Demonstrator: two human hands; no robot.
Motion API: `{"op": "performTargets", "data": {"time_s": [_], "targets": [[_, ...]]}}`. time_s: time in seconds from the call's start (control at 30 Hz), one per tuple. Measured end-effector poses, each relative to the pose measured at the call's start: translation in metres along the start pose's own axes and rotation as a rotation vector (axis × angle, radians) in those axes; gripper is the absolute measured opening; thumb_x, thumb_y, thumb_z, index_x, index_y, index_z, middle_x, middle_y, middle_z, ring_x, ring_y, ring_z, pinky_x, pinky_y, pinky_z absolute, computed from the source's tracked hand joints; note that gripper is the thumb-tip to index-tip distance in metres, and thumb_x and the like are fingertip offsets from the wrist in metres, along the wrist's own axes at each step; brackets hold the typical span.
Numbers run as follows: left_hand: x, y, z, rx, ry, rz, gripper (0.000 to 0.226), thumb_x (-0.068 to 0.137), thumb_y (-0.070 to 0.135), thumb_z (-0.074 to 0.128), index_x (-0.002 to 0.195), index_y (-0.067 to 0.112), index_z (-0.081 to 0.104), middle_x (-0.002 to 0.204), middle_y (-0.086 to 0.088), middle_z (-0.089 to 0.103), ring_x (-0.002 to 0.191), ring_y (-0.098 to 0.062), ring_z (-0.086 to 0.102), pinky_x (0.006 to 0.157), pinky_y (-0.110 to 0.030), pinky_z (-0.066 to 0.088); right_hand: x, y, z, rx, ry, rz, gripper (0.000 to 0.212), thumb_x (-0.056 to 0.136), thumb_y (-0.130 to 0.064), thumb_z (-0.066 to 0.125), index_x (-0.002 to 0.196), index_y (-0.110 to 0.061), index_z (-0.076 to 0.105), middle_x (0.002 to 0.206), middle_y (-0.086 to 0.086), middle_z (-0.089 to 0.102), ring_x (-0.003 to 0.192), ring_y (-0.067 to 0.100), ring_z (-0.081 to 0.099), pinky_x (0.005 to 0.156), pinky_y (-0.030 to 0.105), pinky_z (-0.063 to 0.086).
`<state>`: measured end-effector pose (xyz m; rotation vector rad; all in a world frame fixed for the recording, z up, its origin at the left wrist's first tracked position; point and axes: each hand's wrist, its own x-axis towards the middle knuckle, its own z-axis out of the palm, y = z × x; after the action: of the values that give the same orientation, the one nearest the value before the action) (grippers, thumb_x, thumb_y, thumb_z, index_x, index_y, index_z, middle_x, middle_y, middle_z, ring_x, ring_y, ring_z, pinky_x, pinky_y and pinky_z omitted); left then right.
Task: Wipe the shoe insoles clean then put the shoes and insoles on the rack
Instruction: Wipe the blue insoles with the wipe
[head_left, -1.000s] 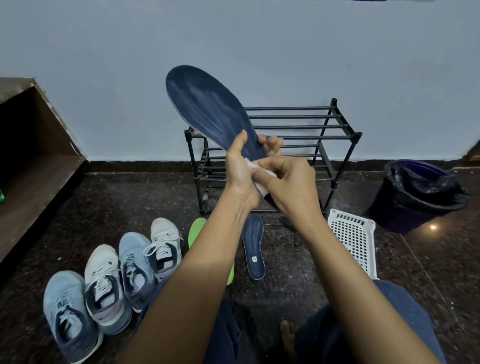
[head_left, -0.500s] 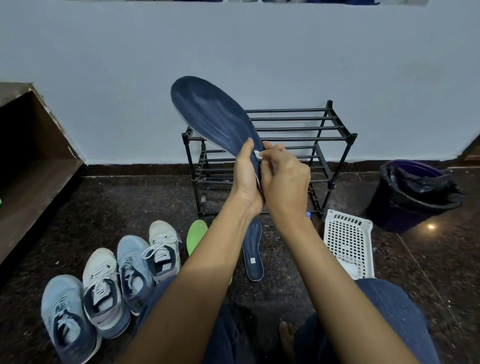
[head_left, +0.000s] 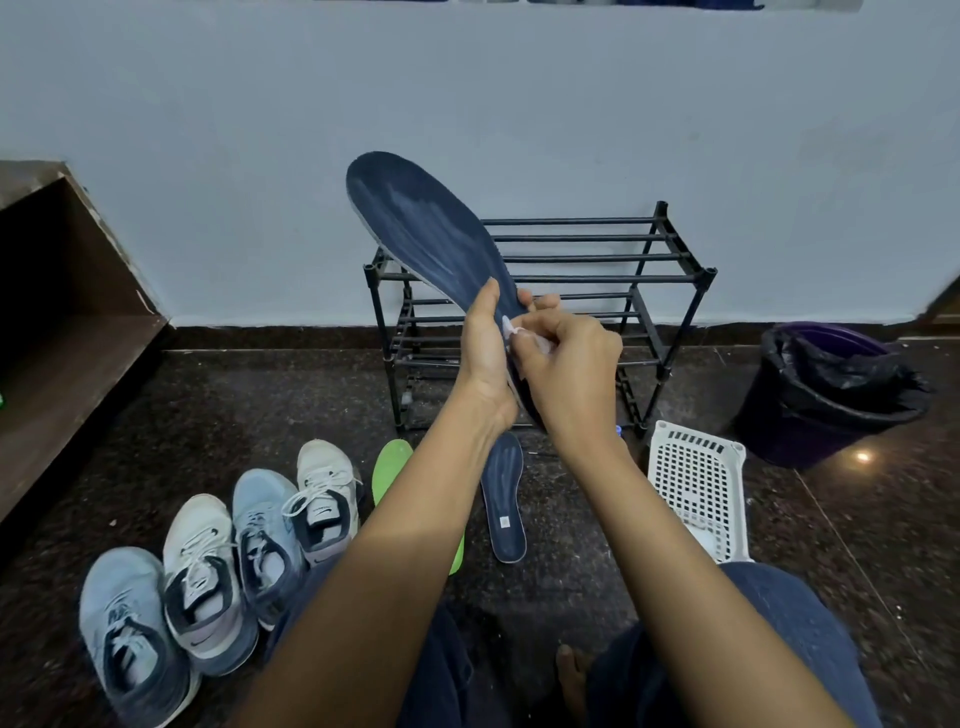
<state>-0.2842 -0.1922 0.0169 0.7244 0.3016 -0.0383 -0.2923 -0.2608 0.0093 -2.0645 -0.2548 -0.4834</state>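
I am in the middle of the wiping and nowhere near the racking. My left grip (head_left: 485, 358) is closed around the heel end of a dark blue insole (head_left: 431, 234), thumb lying up along its edge, so the insole stands tilted up and to the left in front of the rack (head_left: 597, 278). My right grip (head_left: 569, 374) pinches a small white wipe (head_left: 509, 328) and presses it to the insole just beside my left thumb, low on the sole. The broad toe end shows pale streaks. I cannot tell whether they are damp from the wipe or dirt that has yet to come off.

Of what is left, I judge nearly all. A second blue insole (head_left: 503, 509) lies on the floor (head_left: 260, 405) between my forearms, and a green insole (head_left: 390, 467) lies just beside it, partly hidden under my left arm. Whether either has been wiped, I cannot say from here. Four shoes (head_left: 202, 582) stand in a row on the floor to my left, well apart from the rack. None of the shoes or insoles is on the rack's bars yet.

So I reckon this insole needs finishing up to the toe, then the others need checking or wiping. After that, every shoe and insole has to go across to the rack.
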Motion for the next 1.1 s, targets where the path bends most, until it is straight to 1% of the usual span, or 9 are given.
{"op": "performTargets", "data": {"time_s": [0.23, 0.33, 0.4, 0.5, 0.6, 0.77, 0.93, 1.03, 1.1], "targets": [[-0.003, -0.008, 0.003, 0.083, 0.025, 0.082, 0.042, 0.101, 0.041, 0.040, 0.080, 0.015, 0.064, 0.065, 0.005, 0.068, 0.058, -0.007, 0.066, 0.055, -0.017, 0.053, 0.002, 0.000, 0.004, -0.257, 0.207, -0.216, 0.011, 0.084, -0.002, 0.061, 0.089, -0.002, 0.071, 0.082, 0.012, 0.070, 0.070, 0.030, 0.066, 0.061, 0.038, 0.054], [-0.001, -0.002, 0.003, 0.035, -0.013, 0.051, 0.041, 0.101, 0.042, 0.038, 0.081, 0.013, 0.059, 0.073, 0.000, 0.068, 0.066, -0.012, 0.066, 0.066, -0.025, 0.053, 0.005, -0.002, -0.007, -0.069, 0.067, -0.061, 0.015, 0.083, -0.005, 0.063, 0.092, -0.007, 0.074, 0.088, 0.005, 0.074, 0.078, 0.015, 0.068, 0.074, 0.025, 0.054], [0.001, 0.004, 0.002, -0.015, -0.029, 0.036, 0.040, 0.100, 0.042, 0.038, 0.079, 0.013, 0.056, 0.078, -0.004, 0.069, 0.079, -0.016, 0.067, 0.074, -0.029, 0.054, 0.002, -0.004, -0.016, 0.060, -0.066, 0.042, 0.011, 0.082, -0.011, 0.069, 0.090, -0.011, 0.076, 0.081, 0.001, 0.073, 0.070, 0.003, 0.064, 0.065, 0.006, 0.045], [0.005, 0.009, 0.000, -0.065, -0.025, 0.053, 0.039, 0.100, 0.040, 0.038, 0.078, 0.012, 0.054, 0.077, -0.008, 0.070, 0.081, -0.018, 0.070, 0.073, -0.027, 0.057, -0.006, -0.005, -0.022, 0.138, -0.201, 0.094, 0.010, 0.080, -0.017, 0.073, 0.090, -0.015, 0.077, 0.079, -0.004, 0.073, 0.070, -0.001, 0.064, 0.062, 0.004, 0.042], [0.005, 0.008, 0.002, -0.067, -0.003, 0.055, 0.040, 0.100, 0.041, 0.039, 0.080, 0.011, 0.055, 0.080, -0.009, 0.071, 0.084, -0.019, 0.070, 0.080, -0.031, 0.055, -0.006, -0.004, -0.016, 0.117, -0.126, 0.089, 0.012, 0.080, -0.014, 0.072, 0.090, -0.014, 0.077, 0.079, -0.004, 0.073, 0.067, -0.003, 0.062, 0.062, 0.003, 0.041], [-0.002, -0.004, 0.002, 0.025, 0.033, 0.029, 0.041, 0.101, 0.043, 0.038, 0.080, 0.014, 0.058, 0.065, 0.002, 0.068, 0.063, -0.011, 0.066, 0.061, -0.022, 0.054, 0.004, 0.000, 0.001, -0.053, 0.039, -0.013, 0.019, 0.083, -0.006, 0.060, 0.097, -0.007, 0.073, 0.098, 0.006, 0.073, 0.089, 0.021, 0.069, 0.086, 0.032, 0.052], [-0.001, -0.010, 0.002, 0.103, 0.036, 0.052, 0.041, 0.101, 0.043, 0.039, 0.080, 0.016, 0.062, 0.061, 0.004, 0.065, 0.063, -0.011, 0.063, 0.057, -0.022, 0.050, 0.004, 0.002, 0.008, -0.308, 0.186, -0.217, 0.017, 0.081, 0.000, 0.058, 0.089, -0.002, 0.072, 0.079, 0.014, 0.069, 0.068, 0.032, 0.065, 0.059, 0.034, 0.051], [0.000, 0.000, -0.005, 0.036, 0.001, 0.030, 0.040, 0.099, 0.043, 0.040, 0.079, 0.014, 0.059, 0.068, 0.000, 0.068, 0.065, -0.013, 0.066, 0.068, -0.028, 0.052, 0.005, -0.003, -0.003, -0.086, -0.026, -0.077, 0.015, 0.083, -0.007, 0.063, 0.093, -0.008, 0.074, 0.088, 0.006, 0.074, 0.081, 0.016, 0.068, 0.075, 0.024, 0.051], [0.001, 0.010, -0.008, -0.069, -0.027, 0.040, 0.040, 0.098, 0.043, 0.040, 0.080, 0.011, 0.056, 0.074, -0.005, 0.069, 0.075, -0.017, 0.068, 0.080, -0.032, 0.053, 0.003, -0.007, -0.013, 0.067, -0.236, 0.016, 0.009, 0.082, -0.016, 0.070, 0.089, -0.014, 0.076, 0.079, 0.001, 0.074, 0.073, 0.002, 0.063, 0.067, 0.013, 0.045]]}}
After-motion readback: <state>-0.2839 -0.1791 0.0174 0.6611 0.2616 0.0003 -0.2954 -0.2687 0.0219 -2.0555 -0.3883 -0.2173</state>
